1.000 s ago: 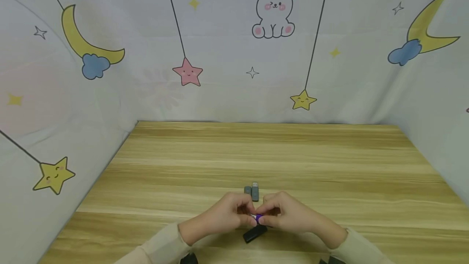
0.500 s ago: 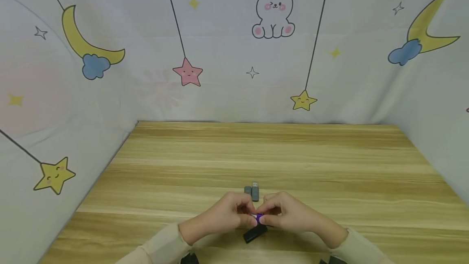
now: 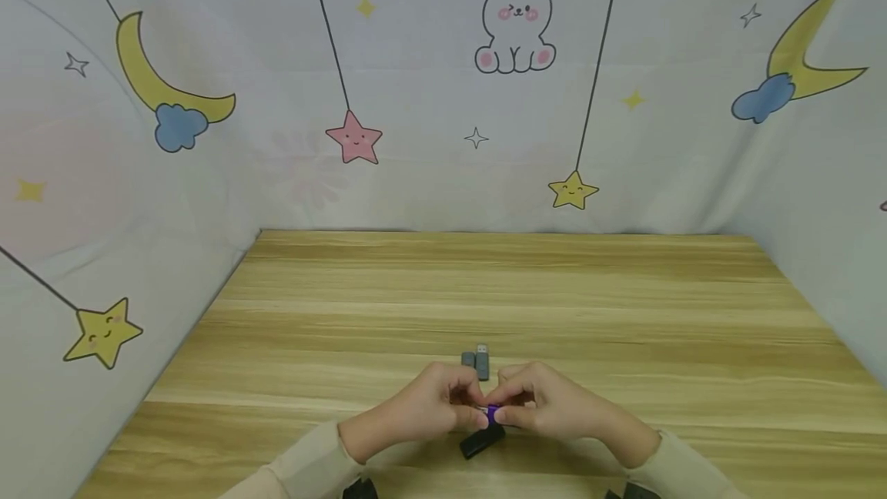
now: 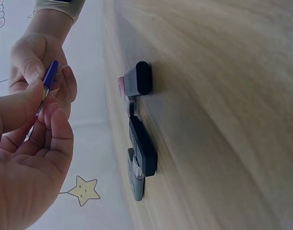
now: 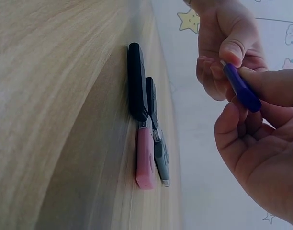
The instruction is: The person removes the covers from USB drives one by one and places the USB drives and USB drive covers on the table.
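Purple stick [image 5: 243,91] held above the bench [image 3: 485,291]
Fingers clamped, your left hand [image 3: 443,400] pinches its metal end [image 4: 45,94] and your right hand [image 3: 550,404] its purple body [image 4: 50,74], likely to steady it from 2 sides.

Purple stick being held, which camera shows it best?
Right wrist view: the purple stick shows large, long side exposed. The left wrist view shows a slimmer purple part and metal; the head view, just a small purple patch.
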A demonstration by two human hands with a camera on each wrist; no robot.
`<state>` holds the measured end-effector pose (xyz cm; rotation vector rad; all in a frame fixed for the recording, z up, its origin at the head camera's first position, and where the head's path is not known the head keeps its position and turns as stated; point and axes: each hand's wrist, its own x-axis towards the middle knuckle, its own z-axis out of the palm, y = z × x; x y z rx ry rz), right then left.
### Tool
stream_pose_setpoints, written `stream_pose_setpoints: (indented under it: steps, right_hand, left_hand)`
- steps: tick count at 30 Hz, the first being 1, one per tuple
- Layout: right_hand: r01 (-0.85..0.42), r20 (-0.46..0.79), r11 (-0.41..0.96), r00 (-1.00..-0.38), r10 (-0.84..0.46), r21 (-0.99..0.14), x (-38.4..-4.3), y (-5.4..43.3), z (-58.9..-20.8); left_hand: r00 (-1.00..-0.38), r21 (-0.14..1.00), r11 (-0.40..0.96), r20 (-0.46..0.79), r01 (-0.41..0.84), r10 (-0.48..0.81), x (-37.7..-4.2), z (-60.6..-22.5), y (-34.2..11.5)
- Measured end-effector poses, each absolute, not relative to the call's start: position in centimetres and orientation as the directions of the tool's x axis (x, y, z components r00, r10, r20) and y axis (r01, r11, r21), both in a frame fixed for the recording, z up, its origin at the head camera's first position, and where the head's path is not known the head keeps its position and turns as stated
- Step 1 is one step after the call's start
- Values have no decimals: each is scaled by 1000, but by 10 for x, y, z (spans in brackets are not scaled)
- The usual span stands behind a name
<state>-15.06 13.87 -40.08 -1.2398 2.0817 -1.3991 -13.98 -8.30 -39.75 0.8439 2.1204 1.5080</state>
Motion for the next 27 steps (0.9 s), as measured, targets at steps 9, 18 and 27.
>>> stream_pose_setpoints:
  steps: [9,18,27]
  right_hand:
    - [-466,169,135,-553,-816,-874,-151,138,-401]
    - [-463,133,177,-562,-817,-868,-153,141,-400]
    - [-465,125,193,-570,-812,-864,-157,141,-393]
  left_hand:
    - [-739,945,238,5,224,674,-139,-398,-84]
    - [-744,941,244,12,234,668,-142,-396,-88]
    - [-787,927,283,21,246,617,-145,-392,-94]
